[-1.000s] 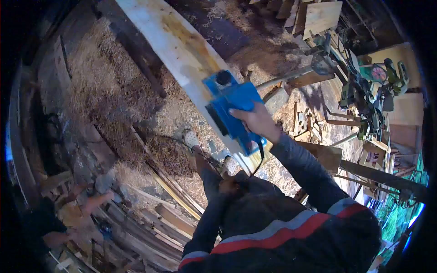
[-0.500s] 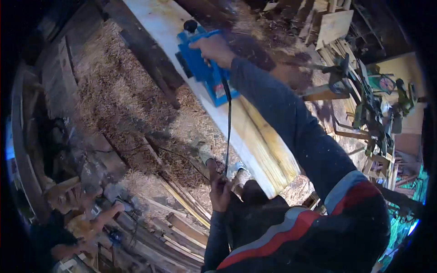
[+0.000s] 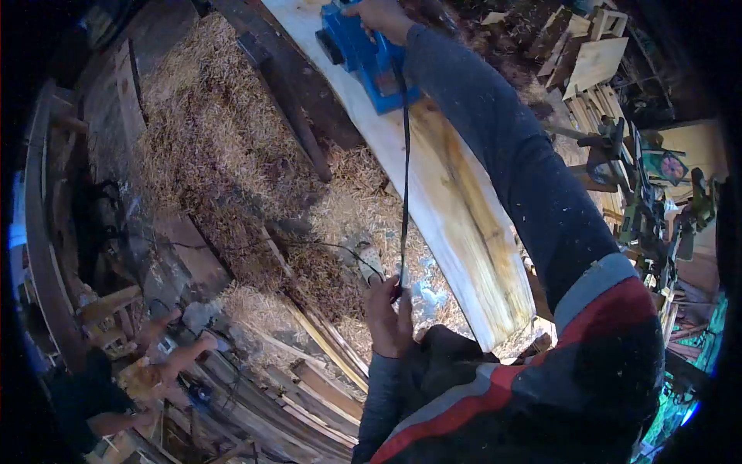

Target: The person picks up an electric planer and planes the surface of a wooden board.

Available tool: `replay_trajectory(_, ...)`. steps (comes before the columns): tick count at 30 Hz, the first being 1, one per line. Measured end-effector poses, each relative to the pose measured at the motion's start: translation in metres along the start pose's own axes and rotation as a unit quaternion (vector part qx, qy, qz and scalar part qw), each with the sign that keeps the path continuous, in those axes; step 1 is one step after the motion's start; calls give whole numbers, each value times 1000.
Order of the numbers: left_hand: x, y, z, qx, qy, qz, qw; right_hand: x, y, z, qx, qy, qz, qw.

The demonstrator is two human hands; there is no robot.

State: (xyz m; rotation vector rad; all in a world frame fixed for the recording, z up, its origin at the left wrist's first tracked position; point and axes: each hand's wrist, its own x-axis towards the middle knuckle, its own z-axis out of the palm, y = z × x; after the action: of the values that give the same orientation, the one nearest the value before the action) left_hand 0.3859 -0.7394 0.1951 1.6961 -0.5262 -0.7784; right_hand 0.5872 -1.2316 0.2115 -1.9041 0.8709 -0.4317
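At the top of the head view, my right hand (image 3: 384, 18) is wrapped round the handle of a blue electric planer (image 3: 380, 71). The planer rests on a long pale wooden board (image 3: 452, 220) with a darker streak in its grain. A black power cord (image 3: 406, 170) runs from the planer down to my left hand (image 3: 389, 319). The fingers of that hand are pinched round the cord, left of the board's near end. Part of the planer's front is cut off by the dark edge of the view.
Wood shavings (image 3: 209, 116) cover the ground left of the board, with a dark beam (image 3: 286, 104) among them. Long strips of timber (image 3: 325, 340) lie at the lower left, near another person (image 3: 147, 379). Machinery (image 3: 649, 193) and stacked wood stand at the right.
My right hand and the planer have moved farther up along the board, away from me. My left hand still holds the cord, now slightly higher and farther right in view.
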Motion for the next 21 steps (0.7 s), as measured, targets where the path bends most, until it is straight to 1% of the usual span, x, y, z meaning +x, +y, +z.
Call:
replay_trajectory(1, -8, 2, -8, 71, -3, 33, 997, -21, 0, -5, -10, -11, -11, 1000)
replay_trajectory(2, -20, -17, -17, 126, -4, 88, 988, -47, 4, -11, -24, -20, -13, 999)
replay_trajectory(3, -34, -31, -20, 98, -9, 40, 994, -78, 6, -20, -44, -27, -2, 999)
replay_trajectory(4, -44, -19, -26, 78, -31, 1, 996, -118, 6, -30, -70, -31, 25, 997)
replay_trajectory(5, -63, -47, -36, 158, -74, 7, 985, -163, 4, -41, -95, -37, 61, 993)
replay_trajectory(6, -77, -45, -45, 220, -136, 6, 966, -216, -5, -51, -112, -43, 95, 988)
replay_trajectory(7, -86, -44, -51, 281, -188, 13, 941, -258, 4, -62, -100, -41, 90, 990)
replay_trajectory(9, -114, -85, -65, 349, -302, -47, 886, -368, 15, -85, -51, -37, 90, 994)
replay_trajectory(10, -126, -93, -65, 453, -365, -33, 813, -425, 19, -96, -23, -30, 95, 995)
replay_trajectory(11, -130, -89, -56, 457, -360, -29, 813, -477, 35, -102, -39, -10, 98, 994)
replay_trajectory(12, -140, -86, -49, 437, -400, -34, 805, -530, 51, -108, -55, 9, 101, 993)
replay_trajectory(13, -157, -79, -44, 417, -442, -45, 793, -582, 48, -120, 30, 26, 159, 987)
replay_trajectory(14, -166, -65, -31, 444, -468, -33, 763, -626, 38, -132, -39, 25, 226, 973)
replay_trajectory(15, -178, -76, -21, 446, -481, -33, 754, -671, 46, -141, -43, 9, 288, 957)
replay_trajectory(16, -187, -70, -8, 401, -499, -41, 767, -713, 59, -144, -54, 12, 322, 945)
replay_trajectory(17, -195, -62, 6, 355, -515, -50, 779, -749, 65, -151, -21, 9, 326, 945)
replay_trajectory(18, -202, -56, 19, 363, -509, -48, 779, -784, 82, -150, 2, 33, 304, 952)
replay_trajectory(19, -210, -52, 34, 373, -503, 4, 780, -809, 88, -153, -39, 33, 296, 954)
replay_trajectory(20, -216, -46, 44, 380, -496, 54, 779, -812, 78, -160, -35, 27, 281, 959)
replay_trajectory(21, -219, -40, 51, 382, -490, 53, 782, -813, 68, -169, -34, 20, 268, 963)
